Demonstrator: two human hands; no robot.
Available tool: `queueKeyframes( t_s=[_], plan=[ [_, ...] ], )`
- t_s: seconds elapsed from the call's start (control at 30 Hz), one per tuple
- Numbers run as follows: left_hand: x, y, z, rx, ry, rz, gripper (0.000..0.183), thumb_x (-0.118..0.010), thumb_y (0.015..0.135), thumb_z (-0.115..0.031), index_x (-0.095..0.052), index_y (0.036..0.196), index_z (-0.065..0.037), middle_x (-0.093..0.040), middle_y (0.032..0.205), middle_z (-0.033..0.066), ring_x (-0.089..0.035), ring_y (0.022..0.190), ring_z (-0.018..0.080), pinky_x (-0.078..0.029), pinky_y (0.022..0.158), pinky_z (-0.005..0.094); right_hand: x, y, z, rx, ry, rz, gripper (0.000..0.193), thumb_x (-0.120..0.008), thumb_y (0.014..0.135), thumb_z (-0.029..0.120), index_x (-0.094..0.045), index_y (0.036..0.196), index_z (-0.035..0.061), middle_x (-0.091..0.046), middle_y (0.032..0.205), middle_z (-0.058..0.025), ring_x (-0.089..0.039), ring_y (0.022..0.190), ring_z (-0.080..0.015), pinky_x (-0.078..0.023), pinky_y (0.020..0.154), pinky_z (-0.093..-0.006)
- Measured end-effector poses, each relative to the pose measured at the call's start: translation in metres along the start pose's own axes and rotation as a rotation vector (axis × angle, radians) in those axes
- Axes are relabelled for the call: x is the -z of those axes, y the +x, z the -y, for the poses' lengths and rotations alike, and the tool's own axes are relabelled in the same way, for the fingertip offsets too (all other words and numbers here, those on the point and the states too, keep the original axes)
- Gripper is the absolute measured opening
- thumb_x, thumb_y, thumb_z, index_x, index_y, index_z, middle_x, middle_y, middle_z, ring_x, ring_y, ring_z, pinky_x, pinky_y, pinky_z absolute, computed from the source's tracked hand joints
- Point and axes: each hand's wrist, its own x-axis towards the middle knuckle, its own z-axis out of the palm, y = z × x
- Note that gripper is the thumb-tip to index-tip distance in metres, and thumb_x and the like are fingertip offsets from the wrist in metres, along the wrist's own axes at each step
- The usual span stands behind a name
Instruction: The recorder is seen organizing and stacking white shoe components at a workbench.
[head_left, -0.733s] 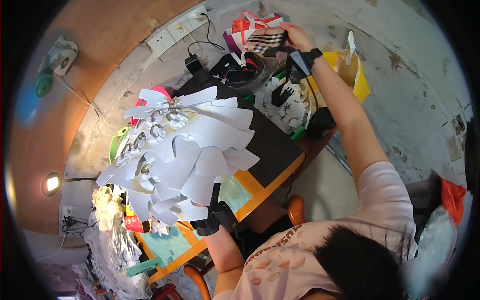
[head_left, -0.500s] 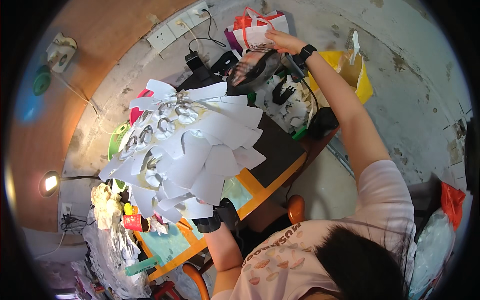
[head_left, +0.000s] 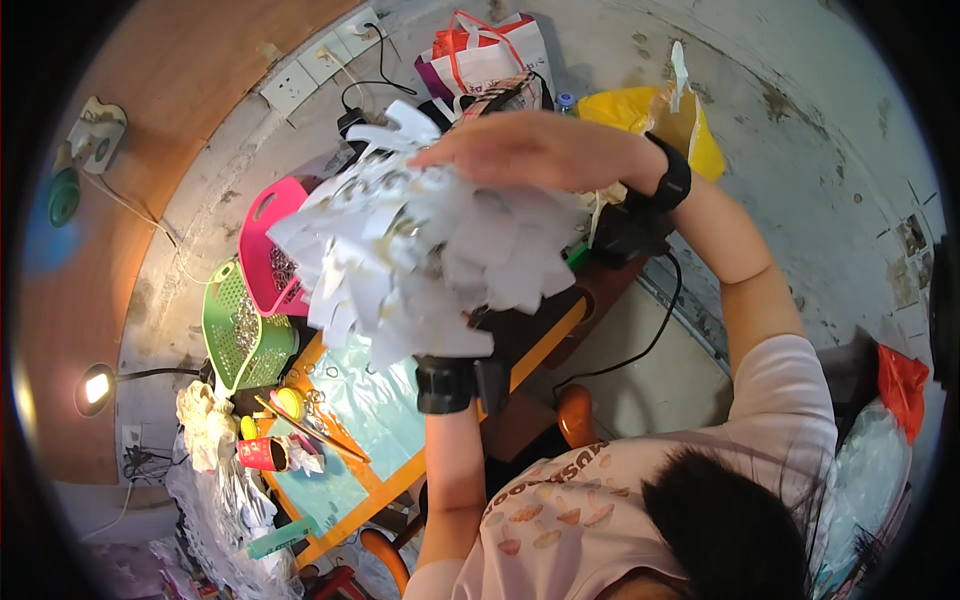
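A large fan-like bundle of white paper pieces [head_left: 360, 290], with curved shiny metal bits among its upper layers, is held up over the table. My left hand is hidden beneath it; only the wrist with a black band [head_left: 446, 386] shows at the bundle's lower edge. The bundle stays raised over that wrist. My right hand [head_left: 535, 150] reaches across the top of the bundle, its fingers stretched out and slightly blurred. The fingertips lie at the upper paper edges; whether they press on them I cannot tell.
Left of the bundle stand a pink basket [head_left: 258, 235] and a green basket [head_left: 222, 345], both with small metal pieces inside. A red cup [head_left: 262, 454] sits on the orange-edged table [head_left: 345, 515]. Behind are a white bag [head_left: 510, 60] and a yellow bag [head_left: 620, 105]. A lamp [head_left: 97, 388] shines at left.
My right hand has let go of the plaid item by the white bag and come left over the bundle. The bundle has moved up and right, uncovering the baskets and more of the table.
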Motion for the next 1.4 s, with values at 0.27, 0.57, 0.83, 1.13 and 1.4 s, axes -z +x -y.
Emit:
queueKeyframes(
  t_s=[0.27,0.57,0.83,1.13,1.4],
  plan=[
    [-0.073,0.05,0.087,0.065,-0.177,-0.094,0.078,-0.04,0.088,-0.07,-0.04,0.143,-0.014,-0.046,0.142,0.0075,-0.043,0.131,0.0307,-0.033,0.11,0.0526,0.027,-0.04,-0.041,-0.131,-0.121,-0.105,0.038,-0.054,0.099,0.019,-0.052,0.135,0.0071,-0.056,0.133,-0.0088,-0.048,0.128,-0.0224,-0.037,0.106,-0.0333],
    [-0.059,0.04,0.094,-0.126,-0.29,0.038,0.057,-0.044,0.098,-0.048,-0.039,0.141,-0.012,-0.051,0.137,0.0097,-0.051,0.124,0.03,-0.04,0.106,0.048,0.0,-0.047,-0.042,-0.12,-0.045,-0.166,0.04,-0.055,0.096,0.015,-0.052,0.135,0.0057,-0.054,0.136,-0.0072,-0.047,0.128,-0.0188,-0.034,0.108,-0.0323],
    [-0.066,0.024,0.05,-0.184,-0.315,0.094,0.069,-0.044,0.094,-0.061,-0.043,0.141,-0.011,-0.052,0.138,0.0117,-0.053,0.122,0.0316,-0.041,0.105,0.0495,-0.026,-0.022,-0.041,-0.183,-0.095,-0.094,0.042,-0.039,0.102,0.014,-0.044,0.143,0.0044,-0.044,0.147,-0.0113,-0.037,0.138,-0.0213,-0.025,0.114,-0.0335],
    [-0.053,0.014,0.033,-0.322,-0.337,0.113,0.063,-0.043,0.096,-0.056,-0.044,0.141,-0.011,-0.052,0.138,0.013,-0.052,0.123,0.0325,-0.039,0.106,0.0482,-0.034,0.01,-0.035,-0.022,-0.163,0.021,0.045,-0.039,0.1,0.014,-0.042,0.143,0.0032,-0.041,0.149,-0.0156,-0.034,0.14,-0.0266,-0.02,0.116,-0.0353],
    [-0.044,0.006,0.019,-0.344,-0.345,0.005,0.067,-0.047,0.094,-0.059,-0.045,0.141,-0.012,-0.055,0.135,0.0122,-0.054,0.12,0.031,-0.041,0.104,0.0468,-0.05,0.024,-0.027,0.028,-0.158,0.024,0.045,-0.04,0.1,0.013,-0.043,0.143,0.0031,-0.043,0.147,-0.0144,-0.036,0.139,-0.0258,-0.022,0.115,-0.0348]
  ],
)
